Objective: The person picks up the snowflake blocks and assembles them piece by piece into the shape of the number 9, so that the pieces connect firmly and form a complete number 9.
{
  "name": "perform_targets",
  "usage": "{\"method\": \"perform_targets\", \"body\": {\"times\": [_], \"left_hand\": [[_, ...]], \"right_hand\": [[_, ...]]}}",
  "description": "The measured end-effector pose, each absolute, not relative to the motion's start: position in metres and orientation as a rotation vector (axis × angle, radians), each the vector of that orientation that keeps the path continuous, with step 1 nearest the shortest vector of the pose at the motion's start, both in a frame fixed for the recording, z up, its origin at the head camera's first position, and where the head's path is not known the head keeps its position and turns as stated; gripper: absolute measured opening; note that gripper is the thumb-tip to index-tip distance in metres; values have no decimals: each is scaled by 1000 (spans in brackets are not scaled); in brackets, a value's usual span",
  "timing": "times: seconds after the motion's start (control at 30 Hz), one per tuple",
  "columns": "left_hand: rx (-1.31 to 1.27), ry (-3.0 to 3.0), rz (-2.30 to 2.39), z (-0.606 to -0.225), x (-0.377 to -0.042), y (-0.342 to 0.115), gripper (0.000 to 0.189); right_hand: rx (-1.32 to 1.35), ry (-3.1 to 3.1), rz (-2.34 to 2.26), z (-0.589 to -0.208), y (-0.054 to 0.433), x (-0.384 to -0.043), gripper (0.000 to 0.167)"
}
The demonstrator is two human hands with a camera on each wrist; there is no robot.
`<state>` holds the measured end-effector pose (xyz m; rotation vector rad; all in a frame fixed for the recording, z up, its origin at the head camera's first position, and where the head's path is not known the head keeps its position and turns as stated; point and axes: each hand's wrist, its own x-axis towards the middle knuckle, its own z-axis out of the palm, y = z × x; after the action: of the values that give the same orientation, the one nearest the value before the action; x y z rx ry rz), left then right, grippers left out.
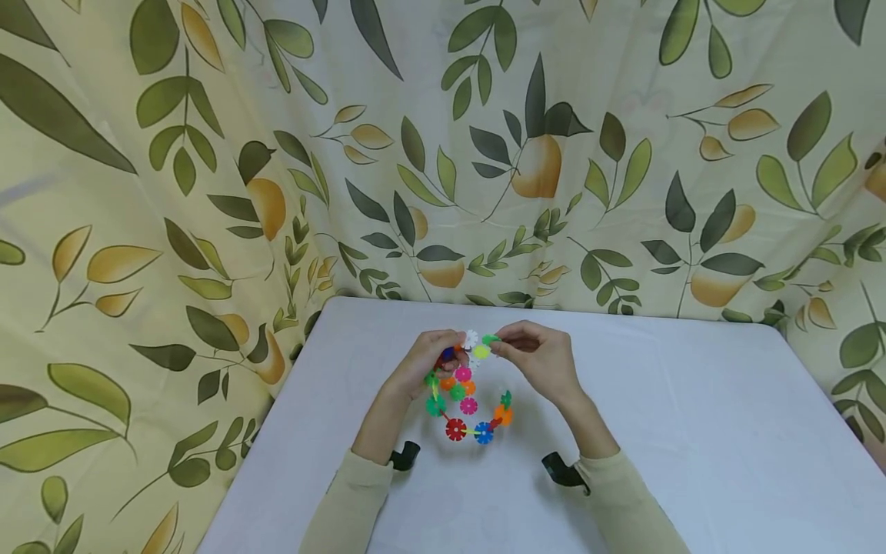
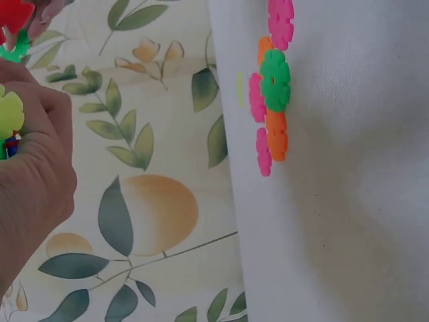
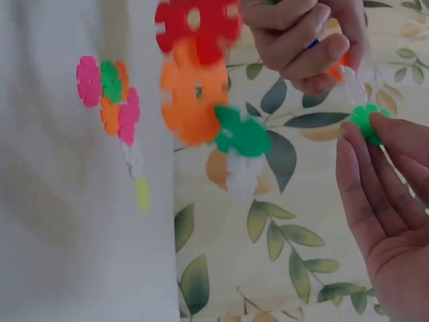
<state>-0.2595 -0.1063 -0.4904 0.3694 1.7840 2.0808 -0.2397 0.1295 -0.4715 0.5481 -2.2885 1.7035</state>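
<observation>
My left hand (image 1: 424, 360) grips one end of a chain of notched plastic flower discs; part of the held section is hidden by its fingers. A white disc (image 3: 352, 86) sticks out from that grip. Between thumb and fingertips, my right hand (image 1: 543, 360) pinches a green disc (image 3: 368, 123) by the edge of the white one; whether the two interlock I cannot tell. The chain hangs below in a curve, with a red disc (image 1: 455, 429), a blue disc (image 1: 484, 432) and an orange disc (image 1: 503, 415). A white disc (image 3: 242, 176) ends it in the right wrist view.
On the white-covered table (image 1: 664, 431), several loose discs lie in a cluster, among them a pink disc (image 3: 88, 81) and a yellow disc (image 3: 141, 194). A leaf-and-fruit patterned curtain (image 1: 443, 185) hangs behind the table and along its left side.
</observation>
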Motion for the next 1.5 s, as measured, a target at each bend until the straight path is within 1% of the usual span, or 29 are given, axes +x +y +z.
{"method": "perform_targets", "body": {"times": [0.3, 0.47, 0.63, 0.83, 1.13, 1.5], "left_hand": [[360, 1785, 2087, -492, -258, -101, 31], [348, 1782, 2094, -492, -258, -100, 35], [324, 1774, 2070, -492, -258, -98, 31], [337, 1740, 2078, -493, -257, -98, 32], [408, 1763, 2020, -489, -253, -94, 43], [437, 1870, 1929, -488, -251, -94, 34]], "right_hand": [[594, -2237, 1614, -470, 124, -235, 14], [602, -2219, 1577, -468, 123, -234, 14], [616, -2218, 1532, -469, 122, -235, 14], [633, -2213, 1453, -469, 121, -235, 14], [622, -2184, 1398, -469, 119, -234, 13], [629, -2194, 1406, -472, 117, -235, 11]]}}
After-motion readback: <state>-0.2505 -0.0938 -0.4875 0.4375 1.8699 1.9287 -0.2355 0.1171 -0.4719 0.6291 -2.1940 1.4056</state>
